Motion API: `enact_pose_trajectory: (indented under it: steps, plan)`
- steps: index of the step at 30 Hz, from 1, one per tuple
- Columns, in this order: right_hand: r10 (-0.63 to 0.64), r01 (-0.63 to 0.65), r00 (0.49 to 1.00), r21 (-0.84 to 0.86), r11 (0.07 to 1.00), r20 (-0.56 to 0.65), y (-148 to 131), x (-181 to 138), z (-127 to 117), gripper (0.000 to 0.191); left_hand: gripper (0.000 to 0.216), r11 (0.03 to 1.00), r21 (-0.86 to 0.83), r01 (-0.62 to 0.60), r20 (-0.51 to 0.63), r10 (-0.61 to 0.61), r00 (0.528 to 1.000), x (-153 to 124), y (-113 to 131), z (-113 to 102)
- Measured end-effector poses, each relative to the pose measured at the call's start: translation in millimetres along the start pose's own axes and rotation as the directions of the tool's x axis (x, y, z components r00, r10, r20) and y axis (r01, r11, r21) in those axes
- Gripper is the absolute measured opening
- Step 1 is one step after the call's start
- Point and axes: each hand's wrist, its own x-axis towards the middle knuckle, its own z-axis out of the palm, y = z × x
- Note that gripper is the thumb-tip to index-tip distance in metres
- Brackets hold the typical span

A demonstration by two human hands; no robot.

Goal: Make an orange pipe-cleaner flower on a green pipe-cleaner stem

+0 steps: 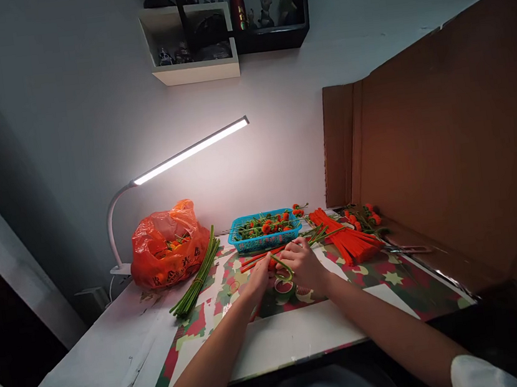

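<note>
My left hand [260,276] is closed in a pinch, with a small orange-red piece [272,265] at its fingertips. From there a pale green strip [284,268], which looks like floral tape, curves towards my right hand [304,266]. The right fingers are bent and pinched together at the strip, partly hiding what they hold. Below the hands lies a green ring-shaped roll [284,287]. Red sticks [253,260] lie just behind my left hand, and thin green stems [321,234] stretch out beyond my right hand.
A blue basket [264,240] of orange-red flowers stands behind the hands. Red strips [346,239], more flowers [362,215] and scissors [409,248] lie right. Left are a green stem bundle [196,279], a red plastic bag [165,255] and a lit lamp [191,149]. Cardboard [449,132] walls the right side.
</note>
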Motion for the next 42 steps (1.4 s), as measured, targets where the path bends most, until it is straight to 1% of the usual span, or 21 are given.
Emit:
enact_pose_trajectory:
  steps: [3,5,9,15,19,21,24,27,29,32,35,37,39,42]
  plan:
    - [0.014,-0.015,0.999,0.021,1.000,0.038,-2,0,0,0.013,0.060,1.000,0.015,0.024,0.024,-0.025,0.999,-2,1,1]
    - [0.023,-0.024,0.998,0.021,0.999,0.053,-3,1,-1,0.010,0.060,0.999,0.044,0.009,0.050,-0.011,0.999,-3,2,2]
    - [0.051,-0.051,0.997,0.004,0.999,0.066,-4,1,-1,0.010,0.058,0.989,0.137,-0.054,0.105,0.040,0.994,-3,1,1]
    - [0.082,-0.082,0.994,-0.006,0.997,0.068,-3,-1,4,0.022,0.054,0.922,0.325,-0.211,0.087,0.193,0.977,-1,-6,-2]
    - [0.089,-0.089,0.993,-0.007,0.996,0.076,-6,1,4,0.025,0.051,0.912,0.327,-0.250,0.105,0.228,0.968,-1,-7,0]
    - [0.100,-0.099,0.991,-0.020,0.995,0.085,-7,2,3,0.025,0.051,0.916,0.317,-0.246,0.102,0.225,0.969,-2,-4,2]
    - [0.131,-0.129,0.987,-0.031,0.991,0.096,-9,3,0,0.025,0.052,0.936,0.286,-0.203,0.102,0.181,0.978,-5,0,4]
    - [0.155,-0.154,0.981,-0.020,0.988,0.119,-10,3,-1,0.030,0.053,0.953,0.259,-0.156,0.131,0.125,0.984,-6,2,4]
    - [0.147,-0.149,0.978,-0.002,0.989,0.150,-10,2,-1,0.034,0.054,0.954,0.263,-0.141,0.141,0.106,0.984,-7,3,3]
    - [0.157,-0.170,0.975,0.074,0.983,0.157,-10,-1,3,0.038,0.055,0.949,0.281,-0.145,0.118,0.115,0.986,-8,3,3]
    - [0.235,-0.255,0.965,0.213,0.943,0.115,-9,-4,7,0.038,0.053,0.926,0.312,-0.212,0.091,0.193,0.977,-10,4,5]
    - [0.275,-0.297,0.955,0.316,0.901,0.113,-8,-4,9,0.038,0.051,0.904,0.334,-0.266,0.084,0.253,0.964,-10,5,5]
    - [0.307,-0.328,0.944,0.415,0.849,0.118,-7,-4,9,0.039,0.047,0.894,0.335,-0.296,0.084,0.285,0.955,-10,6,4]
    - [0.369,-0.373,0.921,0.543,0.752,0.122,-6,-2,8,0.042,0.042,0.911,0.300,-0.283,0.121,0.258,0.958,-10,9,1]
